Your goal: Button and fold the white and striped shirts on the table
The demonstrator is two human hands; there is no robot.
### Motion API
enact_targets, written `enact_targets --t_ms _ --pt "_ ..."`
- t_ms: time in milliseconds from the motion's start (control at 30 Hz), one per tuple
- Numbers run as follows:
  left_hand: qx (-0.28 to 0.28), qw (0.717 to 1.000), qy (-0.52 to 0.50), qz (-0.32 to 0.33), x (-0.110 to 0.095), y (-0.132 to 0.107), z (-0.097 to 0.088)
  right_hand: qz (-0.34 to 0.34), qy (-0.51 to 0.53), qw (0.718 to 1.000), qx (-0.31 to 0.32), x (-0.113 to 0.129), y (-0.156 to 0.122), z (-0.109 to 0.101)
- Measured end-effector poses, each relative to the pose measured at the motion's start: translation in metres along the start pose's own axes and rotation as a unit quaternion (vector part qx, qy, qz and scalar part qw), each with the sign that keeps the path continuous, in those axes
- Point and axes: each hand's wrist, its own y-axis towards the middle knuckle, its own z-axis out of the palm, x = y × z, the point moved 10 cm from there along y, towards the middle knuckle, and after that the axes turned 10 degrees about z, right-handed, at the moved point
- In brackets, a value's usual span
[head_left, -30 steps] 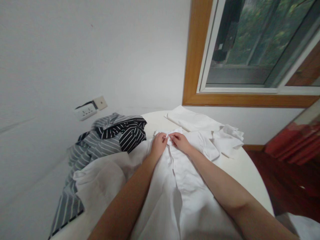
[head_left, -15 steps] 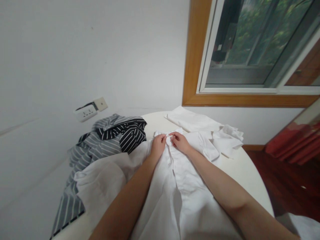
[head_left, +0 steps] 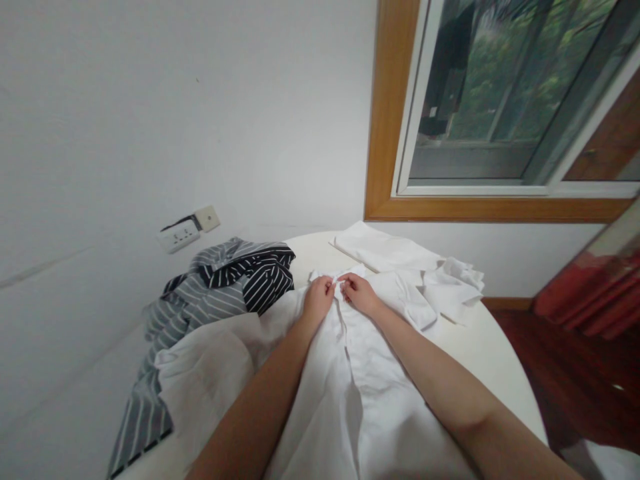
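A white shirt (head_left: 380, 373) lies spread over the table, its collar end away from me and its front opening running down the middle toward me. My left hand (head_left: 319, 297) pinches the fabric at the left side of the collar. Just beside it, my right hand (head_left: 359, 293) is closed with its fingertips on the right side of the collar, the two hands almost touching. Any button between the fingers is too small to make out. One sleeve (head_left: 210, 357) of the shirt stretches out to the left.
Grey and black striped clothing (head_left: 220, 287) is heaped on the left of the round white table (head_left: 495, 360). Folded white cloth (head_left: 385, 247) and a crumpled white piece (head_left: 455, 287) lie at the back right. Behind are a wall socket (head_left: 180, 235) and a wood-framed window (head_left: 380, 133).
The view has tilted slightly, so everything sits a little lower. Both hands stay at the collar, and the right fingers have shifted slightly there.
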Motion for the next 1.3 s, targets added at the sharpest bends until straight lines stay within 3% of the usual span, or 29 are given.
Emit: enact_targets --t_ms 1300 --pt "0.015 0.999 -0.030 -0.023 0.0009 -0.0001 0.0023 0.006 0.007 1.000 0.004 0.0001 -0.0015 0.0001"
